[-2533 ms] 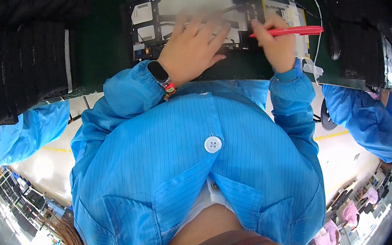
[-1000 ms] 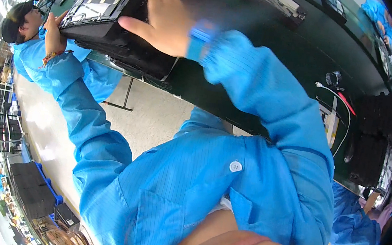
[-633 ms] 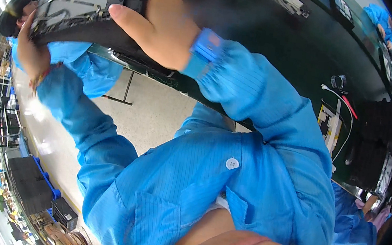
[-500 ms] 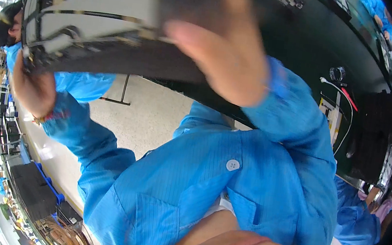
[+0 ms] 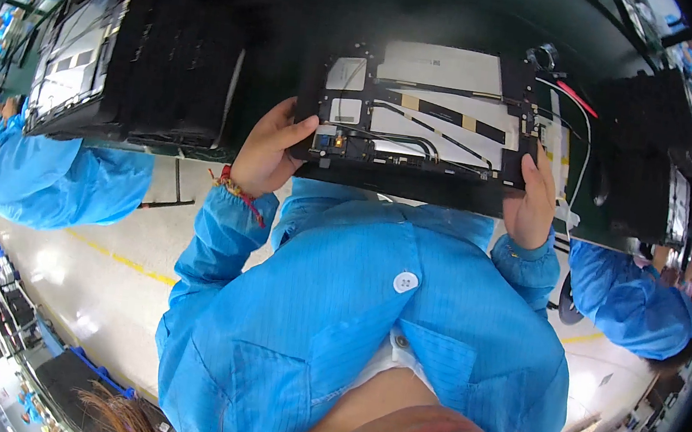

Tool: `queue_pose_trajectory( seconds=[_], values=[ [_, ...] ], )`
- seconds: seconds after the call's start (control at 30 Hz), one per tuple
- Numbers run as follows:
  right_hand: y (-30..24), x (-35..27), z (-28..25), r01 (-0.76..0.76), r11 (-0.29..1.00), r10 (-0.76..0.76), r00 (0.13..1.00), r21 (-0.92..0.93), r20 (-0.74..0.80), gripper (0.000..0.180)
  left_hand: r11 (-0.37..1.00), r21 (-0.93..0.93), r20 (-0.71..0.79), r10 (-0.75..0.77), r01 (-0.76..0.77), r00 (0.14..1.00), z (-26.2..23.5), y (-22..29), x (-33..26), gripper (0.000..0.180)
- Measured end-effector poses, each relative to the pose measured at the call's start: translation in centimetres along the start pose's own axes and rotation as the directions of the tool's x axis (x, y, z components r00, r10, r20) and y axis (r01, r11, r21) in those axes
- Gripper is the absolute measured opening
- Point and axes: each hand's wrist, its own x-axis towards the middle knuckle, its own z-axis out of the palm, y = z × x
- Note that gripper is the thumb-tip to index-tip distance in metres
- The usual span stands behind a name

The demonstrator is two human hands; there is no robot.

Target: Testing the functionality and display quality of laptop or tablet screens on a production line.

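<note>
In front of my chest is an opened tablet (image 5: 433, 67), its pale battery panels, dark flex cables and circuit board exposed. A black border (image 5: 401, 187), perhaps a tray or the casing, runs along its near side. My left hand (image 5: 272, 151) grips the left end, thumb on top and fingers mostly hidden beneath. At the opposite end my right hand (image 5: 534, 200) is closed on the edge, its thumb over the top. The tablet lies roughly level at the table's near edge; whether it touches the table I cannot tell.
Black trays (image 5: 178, 74) are stacked on the left, with another opened tablet (image 5: 81, 54) at their outer side. To the right are a white cable (image 5: 587, 151), a red stick-like item (image 5: 576, 99), a clear tape roll (image 5: 543, 57) and more black trays (image 5: 647, 158). Blue-clad people sit on both sides.
My view has swung from the left back to the front. Both hands, earlier around a tilted tablet on the left with the right hand blurred, now hold the tablet level before me.
</note>
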Motion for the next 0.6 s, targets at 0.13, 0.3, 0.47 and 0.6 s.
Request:
queue_pose_trajectory(
  seconds=[0.13, 0.3, 0.47, 0.6],
  values=[
    [-0.4, -0.3, -0.5, -0.093, 0.984, 0.103, 0.993, 0.151, -0.061, 0.035, 0.79, 0.613, -0.138, 0.105, 0.001, 0.985, -1.1, -0.6, 1.7, 0.04],
    [-1.2, -0.9, -2.5, -0.191, 0.955, 0.196, 0.981, 0.228, 0.0, 0.038, -0.022, 0.892, 0.359, 0.643, -0.452, 0.676, 3.1, 0.8, 0.9, 0.048],
    [-2.3, 0.0, -3.0, -0.27, 0.961, 0.275, 0.957, -0.06, 0.097, 0.053, -0.429, 0.341, 0.896, 0.419, -0.836, 0.15, 4.9, 1.0, 0.3, 0.025],
    [-4.8, 1.8, -2.5, 0.463, 0.266, -0.148, 0.886, -0.846, 0.439, 0.06, -0.47, 0.149, 0.953, 0.303, -0.87, 0.0, 6.2, 0.5, 0.7, 0.011]
  ],
)
